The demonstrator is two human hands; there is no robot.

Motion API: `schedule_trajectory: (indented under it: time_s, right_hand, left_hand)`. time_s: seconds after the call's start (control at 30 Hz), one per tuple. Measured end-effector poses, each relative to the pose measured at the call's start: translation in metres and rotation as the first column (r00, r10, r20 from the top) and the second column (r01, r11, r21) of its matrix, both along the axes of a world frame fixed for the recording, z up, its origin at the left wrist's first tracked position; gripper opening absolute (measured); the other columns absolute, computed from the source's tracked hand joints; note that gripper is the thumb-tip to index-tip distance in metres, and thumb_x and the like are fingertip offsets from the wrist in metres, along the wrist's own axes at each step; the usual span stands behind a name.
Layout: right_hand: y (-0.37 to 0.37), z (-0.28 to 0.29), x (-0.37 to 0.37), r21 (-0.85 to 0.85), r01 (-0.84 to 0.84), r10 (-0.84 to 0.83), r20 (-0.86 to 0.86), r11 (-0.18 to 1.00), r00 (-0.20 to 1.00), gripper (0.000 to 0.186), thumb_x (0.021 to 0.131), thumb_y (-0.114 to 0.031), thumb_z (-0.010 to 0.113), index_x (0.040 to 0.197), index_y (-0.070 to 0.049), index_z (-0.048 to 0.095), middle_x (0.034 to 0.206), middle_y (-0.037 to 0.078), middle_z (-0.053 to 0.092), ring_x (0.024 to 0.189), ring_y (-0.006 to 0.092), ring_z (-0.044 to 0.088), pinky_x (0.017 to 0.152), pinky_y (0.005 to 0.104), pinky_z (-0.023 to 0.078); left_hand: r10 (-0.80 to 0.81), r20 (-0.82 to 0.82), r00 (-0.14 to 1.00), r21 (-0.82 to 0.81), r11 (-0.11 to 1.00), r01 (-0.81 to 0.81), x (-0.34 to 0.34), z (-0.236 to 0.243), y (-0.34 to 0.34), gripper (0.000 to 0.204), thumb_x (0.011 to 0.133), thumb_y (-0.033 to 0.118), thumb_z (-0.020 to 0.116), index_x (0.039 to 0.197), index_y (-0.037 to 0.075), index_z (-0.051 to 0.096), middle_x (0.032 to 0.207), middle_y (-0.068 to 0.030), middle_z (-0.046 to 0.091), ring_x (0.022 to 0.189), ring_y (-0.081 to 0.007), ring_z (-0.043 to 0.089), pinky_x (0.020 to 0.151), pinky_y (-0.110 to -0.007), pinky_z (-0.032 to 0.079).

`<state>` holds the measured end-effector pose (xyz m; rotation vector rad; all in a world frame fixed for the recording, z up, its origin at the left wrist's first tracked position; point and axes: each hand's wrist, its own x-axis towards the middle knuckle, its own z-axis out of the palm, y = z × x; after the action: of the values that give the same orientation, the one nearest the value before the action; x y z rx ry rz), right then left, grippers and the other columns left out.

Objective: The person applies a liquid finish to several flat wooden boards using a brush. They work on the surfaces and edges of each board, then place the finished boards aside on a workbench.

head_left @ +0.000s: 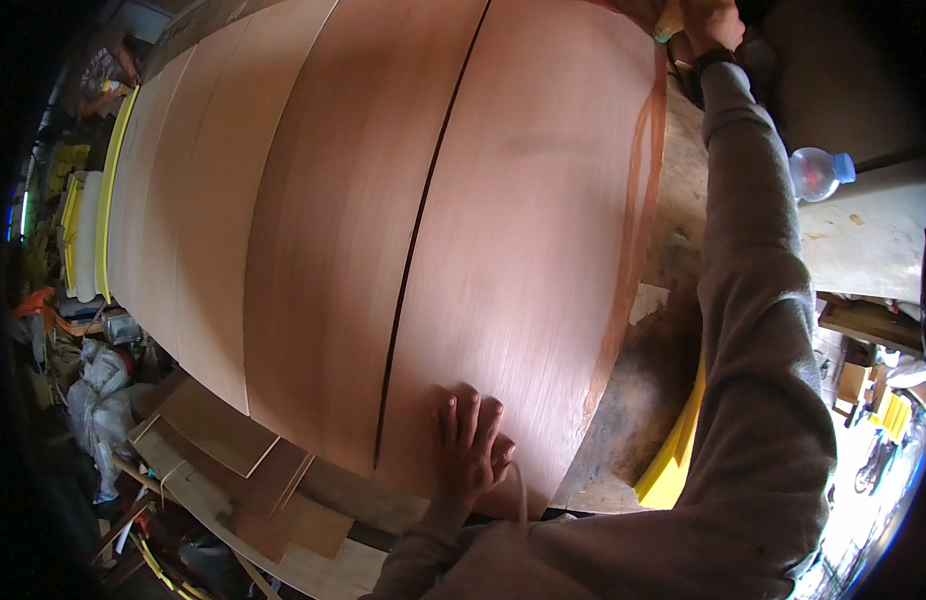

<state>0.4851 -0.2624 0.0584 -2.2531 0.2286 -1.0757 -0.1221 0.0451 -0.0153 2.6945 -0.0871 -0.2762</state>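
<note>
A reddish-brown plywood sheet (523, 200) lies before me, its long edges running away from me. A dark gap parts it from a second sheet (333, 230) on its left. My left hand (470, 440) rests flat on the near end of the right sheet, fingers spread. My right arm reaches along the sheet's right edge to its far corner. There my right hand (711, 25) is closed round a small yellowish object (669, 22), partly cut off by the picture's top; its kind cannot be made out. A darker, wet-looking streak (638, 170) follows the right edge.
Paler sheets (208, 200) lie farther left, beside a yellow strip (113, 190). Another person (108, 75) is at the far left. A clear plastic bottle (815, 175) with a blue cap stands right of my arm. Board offcuts (223, 440) and wrapped plastic (101, 400) lie lower left.
</note>
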Motion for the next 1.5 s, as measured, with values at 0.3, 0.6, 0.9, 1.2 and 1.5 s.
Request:
schedule_trajectory:
  time_s: [0.3,0.6,0.9,1.2,1.5]
  right_hand:
    - [-0.011,0.008,-0.011,-0.001,0.006,-0.006,-0.104,1.000,0.995,0.063,0.073,-0.042,0.084,0.124,-0.012,0.063,0.109,0.020,0.072,0.104,0.0399,0.067,0.090,0.0474,0.053]
    - [0.015,-0.005,-0.140,-0.095,0.000,-0.011,-0.117,0.995,0.993,0.057,0.072,-0.048,0.083,0.113,-0.011,0.068,0.101,0.017,0.074,0.095,0.0362,0.071,0.082,0.0459,0.057]
    - [0.064,0.015,-0.368,-0.057,-0.042,0.028,-0.231,0.997,0.972,0.057,0.074,-0.040,0.084,0.116,-0.008,0.064,0.100,0.021,0.073,0.095,0.0403,0.070,0.083,0.0486,0.056]
    - [0.110,0.018,-0.562,0.024,-0.140,0.142,-0.187,0.990,0.972,0.059,0.077,-0.033,0.084,0.124,-0.006,0.061,0.108,0.019,0.073,0.100,0.0355,0.071,0.086,0.0444,0.056]
    - [0.110,0.014,-0.584,-0.014,-0.109,0.107,-0.092,0.994,0.990,0.047,0.081,-0.026,0.083,0.116,-0.002,0.063,0.103,0.016,0.073,0.092,0.0303,0.073,0.080,0.0426,0.059]
  left_hand:
    - [-0.038,0.007,0.999,0.119,0.992,0.036,-0.001,0.002,0.000,0.063,0.095,0.052,0.048,0.148,0.019,0.049,0.159,-0.0163,0.034,0.149,-0.0443,0.024,0.119,-0.063,0.018]
    - [-0.055,0.168,0.984,0.080,0.996,0.042,0.005,0.006,0.001,0.067,0.094,0.043,0.054,0.153,0.015,0.042,0.163,-0.0164,0.028,0.151,-0.0429,0.019,0.121,-0.060,0.012]
    - [-0.118,0.345,0.931,0.107,0.991,0.086,-0.004,-0.007,0.005,0.069,0.095,0.043,0.055,0.155,0.013,0.037,0.164,-0.0147,0.025,0.151,-0.0408,0.020,0.122,-0.057,0.013]
    - [-0.209,0.456,0.865,0.100,0.978,0.184,-0.037,-0.013,0.027,0.071,0.090,0.042,0.065,0.148,0.007,0.045,0.159,-0.0188,0.033,0.147,-0.0417,0.028,0.120,-0.056,0.022]
    - [-0.361,0.333,0.871,-0.081,0.909,0.408,-0.122,0.014,0.062,0.087,0.082,0.050,0.076,0.148,0.005,0.042,0.158,-0.0220,0.030,0.148,-0.0436,0.024,0.119,-0.061,0.018]
